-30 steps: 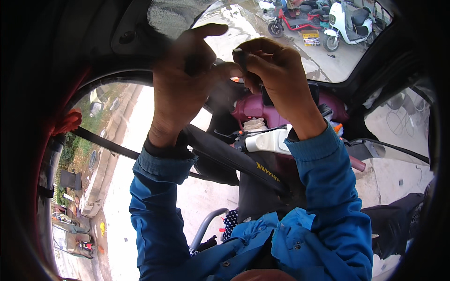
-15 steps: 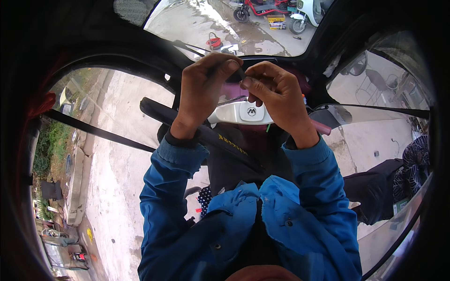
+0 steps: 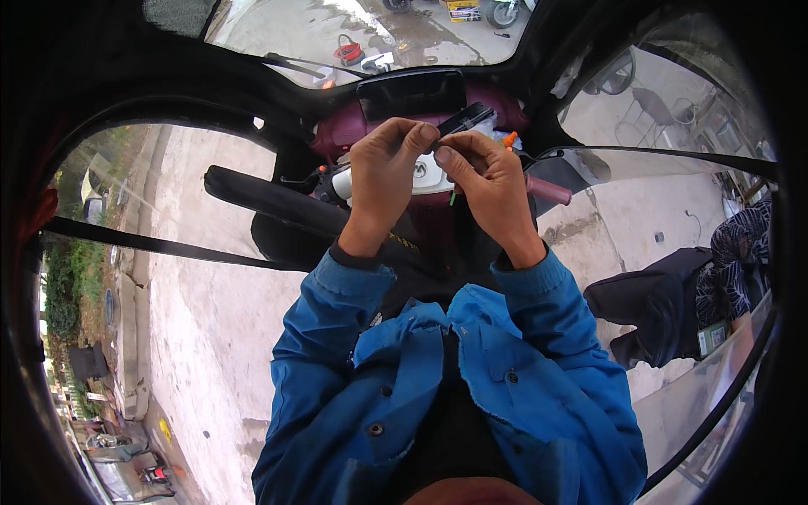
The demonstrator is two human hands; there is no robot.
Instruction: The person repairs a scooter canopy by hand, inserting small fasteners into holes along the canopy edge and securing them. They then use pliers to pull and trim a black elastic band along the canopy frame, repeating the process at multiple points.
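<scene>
My left hand (image 3: 374, 189) and my right hand (image 3: 492, 194) meet above the white handlebar cover (image 3: 429, 178), thumbs and forefingers pinched on a small dark piece (image 3: 434, 145), mostly hidden by the fingers and too small to name. Just behind the fingertips, a slim black object (image 3: 465, 118) rests at an angle on the purple dashboard (image 3: 332, 126), below a black screen (image 3: 408, 93). A pink grip (image 3: 551, 191) sticks out to the right of my right hand.
A black padded bar (image 3: 269, 194) crosses at left. Dark cabin framing surrounds windows onto concrete ground. At right is a person in a patterned black-and-white sleeve (image 3: 728, 244) and dark trousers (image 3: 640, 295). Beyond the windscreen are parked scooters (image 3: 505, 13) and a red coiled item (image 3: 348, 52).
My hands have come down from near the windscreen to over the handlebar. My left fingers, spread a second ago, are now pinched beside the right. The whole view has also shifted.
</scene>
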